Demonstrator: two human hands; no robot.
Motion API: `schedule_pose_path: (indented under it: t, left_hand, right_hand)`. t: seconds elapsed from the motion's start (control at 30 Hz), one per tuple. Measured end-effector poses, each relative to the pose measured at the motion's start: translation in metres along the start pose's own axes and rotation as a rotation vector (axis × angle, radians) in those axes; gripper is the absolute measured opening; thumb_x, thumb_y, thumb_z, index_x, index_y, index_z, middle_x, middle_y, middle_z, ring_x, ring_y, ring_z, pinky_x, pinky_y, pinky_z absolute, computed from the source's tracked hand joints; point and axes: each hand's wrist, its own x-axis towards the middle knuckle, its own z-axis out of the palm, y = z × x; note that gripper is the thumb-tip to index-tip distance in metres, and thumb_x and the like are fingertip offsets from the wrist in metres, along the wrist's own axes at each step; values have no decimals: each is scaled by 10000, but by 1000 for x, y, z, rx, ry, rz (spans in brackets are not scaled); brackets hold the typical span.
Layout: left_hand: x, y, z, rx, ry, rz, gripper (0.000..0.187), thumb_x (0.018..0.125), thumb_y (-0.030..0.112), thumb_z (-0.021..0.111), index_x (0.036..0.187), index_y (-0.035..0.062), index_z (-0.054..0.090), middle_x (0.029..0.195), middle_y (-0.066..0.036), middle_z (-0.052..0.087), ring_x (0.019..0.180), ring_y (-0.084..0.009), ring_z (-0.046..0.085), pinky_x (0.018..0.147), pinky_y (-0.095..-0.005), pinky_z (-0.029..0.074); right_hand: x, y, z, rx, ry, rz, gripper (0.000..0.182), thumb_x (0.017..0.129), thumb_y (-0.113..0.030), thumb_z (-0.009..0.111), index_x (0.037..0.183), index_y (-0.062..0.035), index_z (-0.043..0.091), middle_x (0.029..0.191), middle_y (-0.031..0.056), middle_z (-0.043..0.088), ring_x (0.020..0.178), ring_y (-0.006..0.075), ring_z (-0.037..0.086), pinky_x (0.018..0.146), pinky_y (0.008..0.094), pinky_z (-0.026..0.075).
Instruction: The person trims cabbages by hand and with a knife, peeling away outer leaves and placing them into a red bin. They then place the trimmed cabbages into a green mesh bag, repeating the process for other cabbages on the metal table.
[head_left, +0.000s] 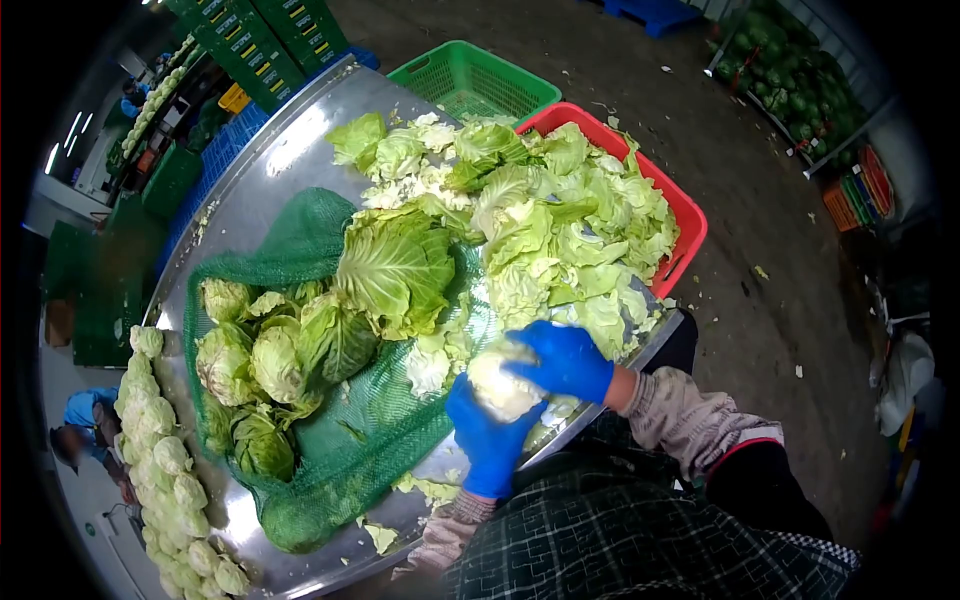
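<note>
A pale, trimmed cabbage is held between my two blue-gloved hands at the near edge of the metal table. My left hand cups it from below and the near side, fingers curled round it. Across its upper right side lie the fingers of my right hand, gripping it; whether a small tool is hidden in them I cannot see. To the left, a green mesh sack lies open with several untrimmed cabbages in it. Loose outer leaves are heaped just beyond my hands.
A red crate at the table's right edge takes part of the leaf heap, with a green crate behind it. Trimmed cabbages line the metal table's left side. A person is beyond them at far left.
</note>
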Motion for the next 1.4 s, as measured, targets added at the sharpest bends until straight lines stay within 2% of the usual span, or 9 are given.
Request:
schedule_pose_path:
  t: [0.1, 0.3, 0.43, 0.63, 0.8, 1.0, 1.13, 1.3, 1.4]
  left_hand:
    - [-2, -1, -5, -53, -58, -95, 1022, 560, 417, 897, 1288, -55, 358, 1163, -195, 441, 1073, -333, 468, 915, -418, 417]
    - [0, -11, -2, -93, -63, -73, 1029, 553, 429, 897, 1289, -52, 364, 1177, -190, 423, 1097, -323, 454, 934, -411, 407]
    - [-3, -14, -5, -156, -90, -36, 1022, 544, 388, 911, 1291, -44, 362, 1208, -183, 401, 1110, -314, 454, 951, -401, 406]
    - [-7, -16, -7, -169, -116, 11, 1013, 552, 273, 922, 1321, 6, 319, 1224, -155, 423, 1151, -287, 484, 981, -383, 447]
    - [-7, -18, -15, -217, -161, 16, 1015, 549, 262, 924, 1326, 9, 322, 1266, -162, 412, 1163, -291, 477, 995, -389, 434]
    - [-10, -16, -18, -337, -172, 50, 990, 554, 258, 919, 1326, 31, 344, 1329, -188, 388, 1244, -321, 416, 1037, -412, 392]
    - [-12, -32, -21, -247, -164, 213, 969, 560, 242, 914, 1327, 49, 353, 1360, -204, 373, 1303, -341, 354, 1068, -434, 356]
    - [-23, -42, -33, -269, -226, 119, 1014, 571, 225, 909, 1373, 42, 316, 1376, -169, 372, 1274, -312, 410, 1060, -428, 390]
    - [-30, -51, -34, -542, -263, -38, 1085, 579, 211, 905, 1428, 38, 251, 1385, -151, 375, 1258, -287, 441, 1037, -419, 430]
  right_hand:
    - [18, 54, 9, 4, -126, 244, 195, 915, -285, 539, 853, -129, 639, 693, 111, 625, 597, 291, 623, 570, 403, 504]
    - [22, 3, -29, 179, -490, 201, 749, 706, -649, 682, 1251, -146, 578, 1229, 159, 593, 1077, 302, 613, 926, 394, 481]
    - [20, 81, 9, 528, -278, 465, 339, 869, -407, 614, 966, -92, 690, 840, 99, 709, 764, 247, 679, 716, 387, 529]
    - [11, 13, -13, 112, -312, 23, 507, 747, -480, 743, 1110, -133, 673, 1024, 126, 675, 927, 305, 658, 810, 369, 519]
    - [30, 57, -13, 439, -231, 414, 314, 879, -391, 616, 994, -113, 705, 788, 112, 699, 738, 251, 691, 700, 367, 549]
    - [26, 9, -33, 212, -689, 190, 530, 782, -592, 643, 1113, -179, 677, 1038, 136, 680, 1044, 295, 622, 984, 398, 432]
    - [27, 67, 0, 341, -268, 385, 266, 831, -372, 641, 865, -116, 704, 729, 155, 667, 669, 303, 666, 697, 355, 539]
    - [16, 28, -20, 279, -348, 270, 596, 790, -619, 625, 1166, -157, 656, 969, 139, 683, 852, 307, 666, 810, 397, 522]
    - [9, 20, 1, 462, -592, 260, 469, 829, -539, 600, 966, -101, 695, 894, 147, 686, 812, 290, 672, 779, 395, 529]
